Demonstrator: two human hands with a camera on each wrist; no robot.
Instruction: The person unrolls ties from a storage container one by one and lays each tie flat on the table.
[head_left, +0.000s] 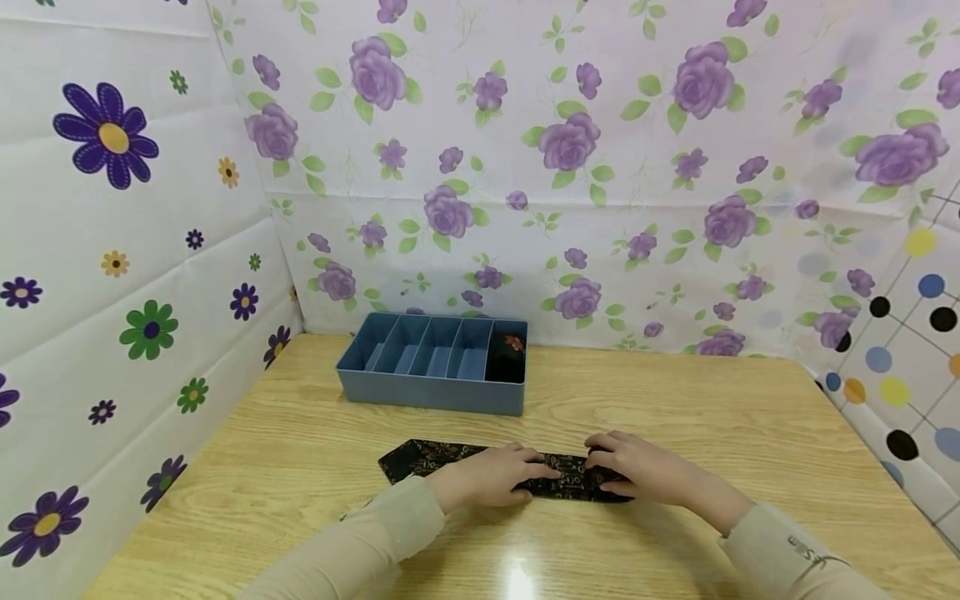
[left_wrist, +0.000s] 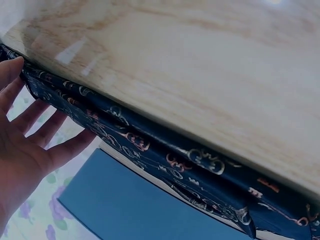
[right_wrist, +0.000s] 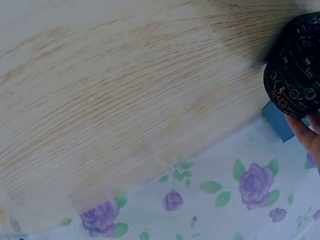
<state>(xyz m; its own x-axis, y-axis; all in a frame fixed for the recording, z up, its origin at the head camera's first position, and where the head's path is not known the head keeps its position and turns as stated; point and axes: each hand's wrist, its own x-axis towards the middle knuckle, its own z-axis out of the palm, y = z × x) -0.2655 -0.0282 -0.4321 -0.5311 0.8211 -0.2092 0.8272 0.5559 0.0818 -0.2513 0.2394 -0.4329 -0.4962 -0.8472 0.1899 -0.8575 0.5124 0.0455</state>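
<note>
A dark necktie patterned with small gold and reddish motifs lies flat across the table, its pointed end toward the left. My left hand rests on its middle; in the left wrist view, the hand's fingers stretch to the necktie's edge. At the right end, the necktie is folded over into a thick rounded bundle. My right hand curls over that bundle and grips it, partly covering it in the head view.
A blue-grey box with several compartments stands behind the necktie. Its rightmost compartment holds a dark rolled cloth with a reddish motif. Flower-printed sheets enclose the wooden table at the back and left.
</note>
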